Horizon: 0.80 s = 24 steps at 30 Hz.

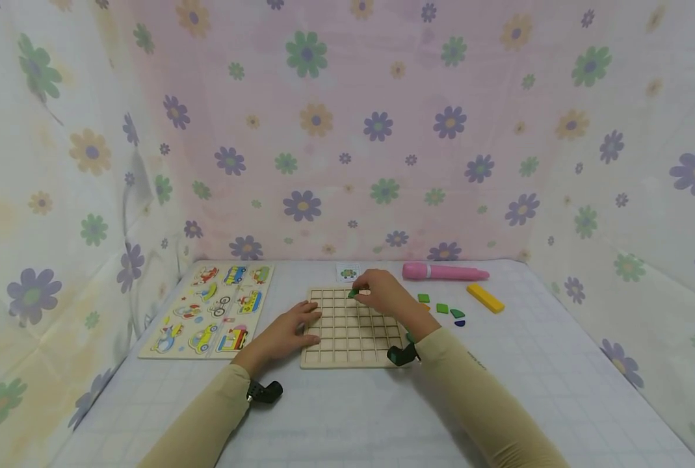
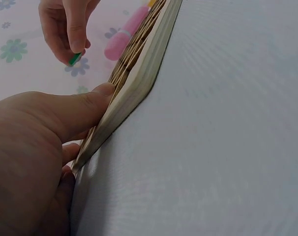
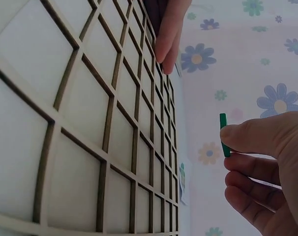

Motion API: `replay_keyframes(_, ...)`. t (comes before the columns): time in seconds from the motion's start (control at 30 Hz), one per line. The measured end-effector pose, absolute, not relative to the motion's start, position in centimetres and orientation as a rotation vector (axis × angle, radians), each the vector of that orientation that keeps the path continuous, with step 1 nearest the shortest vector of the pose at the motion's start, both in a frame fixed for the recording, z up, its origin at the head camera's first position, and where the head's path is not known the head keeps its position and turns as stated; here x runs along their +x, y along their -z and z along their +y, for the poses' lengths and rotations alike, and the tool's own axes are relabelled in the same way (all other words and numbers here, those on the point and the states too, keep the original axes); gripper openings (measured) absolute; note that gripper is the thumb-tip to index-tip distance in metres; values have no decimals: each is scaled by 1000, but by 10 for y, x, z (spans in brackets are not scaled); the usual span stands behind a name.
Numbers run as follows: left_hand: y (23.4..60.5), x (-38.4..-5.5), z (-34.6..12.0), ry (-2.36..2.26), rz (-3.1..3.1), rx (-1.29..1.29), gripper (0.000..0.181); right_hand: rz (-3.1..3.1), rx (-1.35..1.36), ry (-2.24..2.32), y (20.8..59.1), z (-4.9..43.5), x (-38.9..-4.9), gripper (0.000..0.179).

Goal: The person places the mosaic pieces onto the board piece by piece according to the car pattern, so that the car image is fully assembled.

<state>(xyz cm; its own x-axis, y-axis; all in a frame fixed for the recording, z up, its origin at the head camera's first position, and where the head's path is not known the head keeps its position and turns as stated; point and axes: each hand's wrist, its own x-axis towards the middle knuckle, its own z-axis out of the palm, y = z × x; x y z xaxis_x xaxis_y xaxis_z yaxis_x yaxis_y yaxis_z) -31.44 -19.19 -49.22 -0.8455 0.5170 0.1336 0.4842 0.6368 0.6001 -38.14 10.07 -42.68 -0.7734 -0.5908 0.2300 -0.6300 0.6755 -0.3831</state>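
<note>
Flanking the grid (image 1: pixel 344 338): puzzle board (image 1: pixel 207 316), green tiles (image 1: pixel 442 308).

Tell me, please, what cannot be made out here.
Head view: some cells of the grid board, covered by the right hand.
Head view: fine details on the picture card, too small.
Head view: shape of the orange piece, partly hidden by the right arm.
Right wrist view: outline of the green piece, turned edge-on.
Right wrist view: the left hand, cut off above.
</note>
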Motion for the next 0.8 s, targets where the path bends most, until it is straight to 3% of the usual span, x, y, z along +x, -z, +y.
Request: replay_keyframes(0.8, 490, -313, -190, -1000, 2801, 825, 66, -2886, 1024, -673, 451, 74, -380, 13)
